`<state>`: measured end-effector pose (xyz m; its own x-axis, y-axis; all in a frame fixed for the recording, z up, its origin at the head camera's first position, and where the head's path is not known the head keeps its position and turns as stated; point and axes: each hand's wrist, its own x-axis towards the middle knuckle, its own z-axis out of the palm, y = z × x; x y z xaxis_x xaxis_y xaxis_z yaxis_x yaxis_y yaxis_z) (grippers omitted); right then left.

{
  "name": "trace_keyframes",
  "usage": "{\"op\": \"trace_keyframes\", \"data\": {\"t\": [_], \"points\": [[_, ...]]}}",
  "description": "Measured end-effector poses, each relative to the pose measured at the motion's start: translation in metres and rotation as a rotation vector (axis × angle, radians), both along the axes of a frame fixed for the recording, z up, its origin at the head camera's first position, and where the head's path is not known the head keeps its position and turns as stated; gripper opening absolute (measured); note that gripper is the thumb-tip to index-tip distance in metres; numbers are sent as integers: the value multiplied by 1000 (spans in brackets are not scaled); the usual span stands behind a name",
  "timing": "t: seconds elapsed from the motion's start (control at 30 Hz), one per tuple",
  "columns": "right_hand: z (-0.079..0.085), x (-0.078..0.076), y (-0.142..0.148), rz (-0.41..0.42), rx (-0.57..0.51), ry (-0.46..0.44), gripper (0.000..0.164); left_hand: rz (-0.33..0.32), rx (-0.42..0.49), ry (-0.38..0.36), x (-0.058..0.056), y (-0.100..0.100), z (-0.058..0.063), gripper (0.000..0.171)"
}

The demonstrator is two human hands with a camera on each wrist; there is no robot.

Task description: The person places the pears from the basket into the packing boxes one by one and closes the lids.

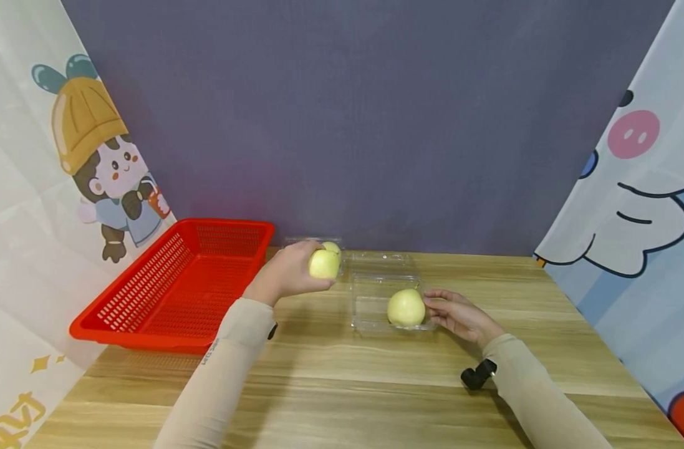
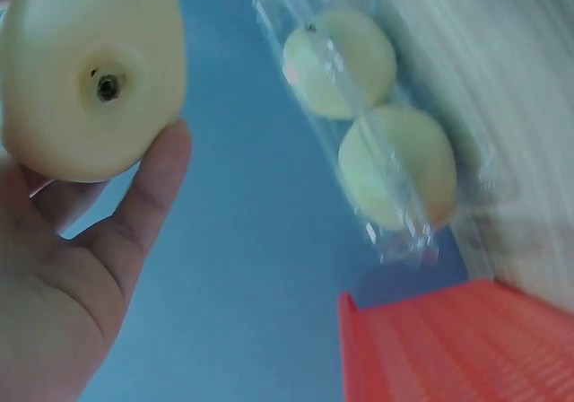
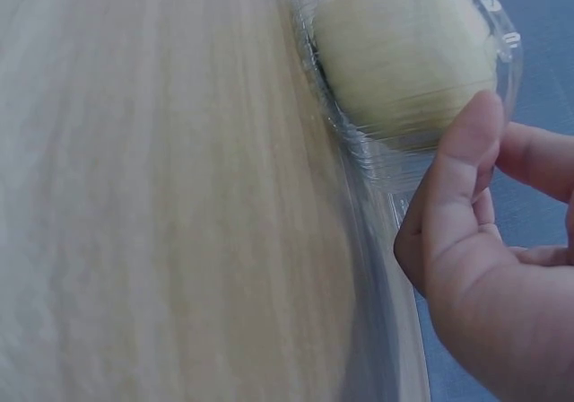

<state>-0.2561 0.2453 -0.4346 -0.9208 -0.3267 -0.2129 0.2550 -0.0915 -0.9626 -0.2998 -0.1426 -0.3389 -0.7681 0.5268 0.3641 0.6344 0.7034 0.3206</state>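
Note:
My left hand (image 1: 293,269) grips a pale yellow pear (image 1: 323,264), held up in front of the back wall. Its dark, sunken end faces the left wrist camera, and fingers (image 2: 161,164) curl round its side. An opened clear plastic box (image 1: 370,305) lies at the middle of the table. A second pear (image 1: 406,307) sits in the right end of that box, its stem pointing up. With thumb and fingertips, my right hand (image 1: 459,317) pinches the box's right edge beside this pear; the right wrist view shows the thumb (image 3: 475,128) at the clear rim.
A red perforated plastic basket (image 1: 270,234) stands on the left of the wooden table (image 1: 330,393). Behind the left hand, another clear box (image 2: 309,128) contains two pears (image 2: 345,61). A dark grey wall (image 1: 342,125) closes off the back, with printed cloths at both sides.

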Motion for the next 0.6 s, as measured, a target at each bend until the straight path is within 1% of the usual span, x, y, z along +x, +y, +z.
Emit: {"op": "trace_keyframes", "data": {"t": [0.07,0.17,0.33,0.6], "points": [[0,0,0,-6,-4,-4,35,7,-9,27,0,5,-4,57],[0,1,-1,-10,-4,-9,37,10,-7,36,0,13,-9,60],[0,1,0,-10,-5,-7,40,8,20,-10,2,28,-16,65],[2,1,0,-8,-9,-12,39,17,21,-34,4,55,-26,74]]}}
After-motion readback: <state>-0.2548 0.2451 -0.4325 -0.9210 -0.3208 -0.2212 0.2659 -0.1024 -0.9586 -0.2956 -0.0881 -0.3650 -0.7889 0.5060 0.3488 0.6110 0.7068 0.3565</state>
